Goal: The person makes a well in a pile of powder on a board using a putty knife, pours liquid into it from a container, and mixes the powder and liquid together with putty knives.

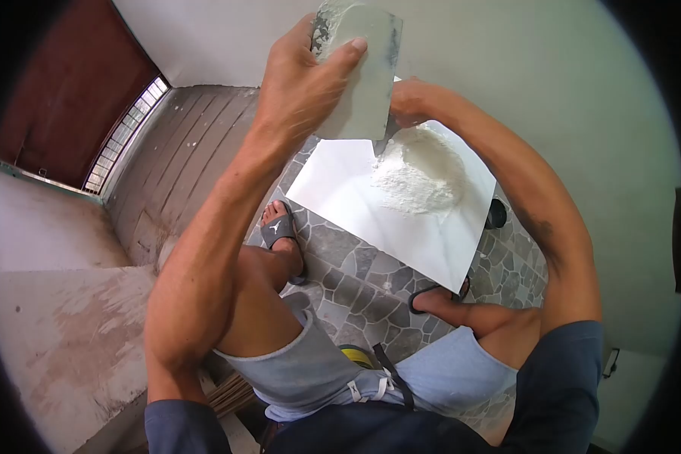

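Observation:
My left hand (pixel 303 83) grips a flat grey rectangular plate (pixel 374 72), thumb on its face; whitish paste clings to the plate's upper left edge. Just right of the plate, my right hand (pixel 411 102) is closed on a tool mostly hidden behind it. A grey metal corner of that tool (pixel 383 144) shows below the plate. Beneath both hands, a heap of white powder (pixel 420 170) lies on a white glossy sheet (pixel 333 181).
Stone-patterned floor tiles (pixel 333 242) surround my sandalled feet. A dark round object (pixel 496 214) stands by the sheet's right edge. A pale wall (pixel 583 91) rises ahead and right. At left are a ledge (pixel 60 325), brown boards (pixel 181 151) and a dark red panel (pixel 68 83).

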Motion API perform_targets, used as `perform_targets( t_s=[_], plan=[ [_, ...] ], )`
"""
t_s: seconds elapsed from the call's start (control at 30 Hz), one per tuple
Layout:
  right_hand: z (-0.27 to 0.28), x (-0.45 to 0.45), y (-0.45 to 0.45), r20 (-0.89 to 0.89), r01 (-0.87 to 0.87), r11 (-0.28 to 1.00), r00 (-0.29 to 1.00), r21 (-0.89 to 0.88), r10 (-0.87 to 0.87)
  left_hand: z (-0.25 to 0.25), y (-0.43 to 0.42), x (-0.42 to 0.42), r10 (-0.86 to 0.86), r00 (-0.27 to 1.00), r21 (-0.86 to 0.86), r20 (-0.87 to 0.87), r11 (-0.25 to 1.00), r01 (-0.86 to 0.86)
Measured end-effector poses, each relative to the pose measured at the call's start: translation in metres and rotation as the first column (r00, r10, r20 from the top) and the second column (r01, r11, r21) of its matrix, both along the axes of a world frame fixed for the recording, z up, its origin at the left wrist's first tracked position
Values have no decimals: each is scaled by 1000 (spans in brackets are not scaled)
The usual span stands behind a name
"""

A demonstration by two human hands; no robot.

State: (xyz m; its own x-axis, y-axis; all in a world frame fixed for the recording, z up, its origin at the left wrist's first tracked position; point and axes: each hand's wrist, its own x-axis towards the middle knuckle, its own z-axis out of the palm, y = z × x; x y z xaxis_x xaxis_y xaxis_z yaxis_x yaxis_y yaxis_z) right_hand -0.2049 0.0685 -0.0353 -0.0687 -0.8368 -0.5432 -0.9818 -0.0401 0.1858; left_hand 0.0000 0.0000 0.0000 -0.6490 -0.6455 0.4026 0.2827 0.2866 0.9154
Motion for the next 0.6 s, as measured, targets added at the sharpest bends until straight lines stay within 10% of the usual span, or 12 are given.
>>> perform_targets(
  t_s=[0.6],
  plan=[
    [13, -54, 93, 100, 216, 944, 975, -248, -197, 2, 10, -5, -8, 999, 8, 40, 1000, 8]
  ],
)
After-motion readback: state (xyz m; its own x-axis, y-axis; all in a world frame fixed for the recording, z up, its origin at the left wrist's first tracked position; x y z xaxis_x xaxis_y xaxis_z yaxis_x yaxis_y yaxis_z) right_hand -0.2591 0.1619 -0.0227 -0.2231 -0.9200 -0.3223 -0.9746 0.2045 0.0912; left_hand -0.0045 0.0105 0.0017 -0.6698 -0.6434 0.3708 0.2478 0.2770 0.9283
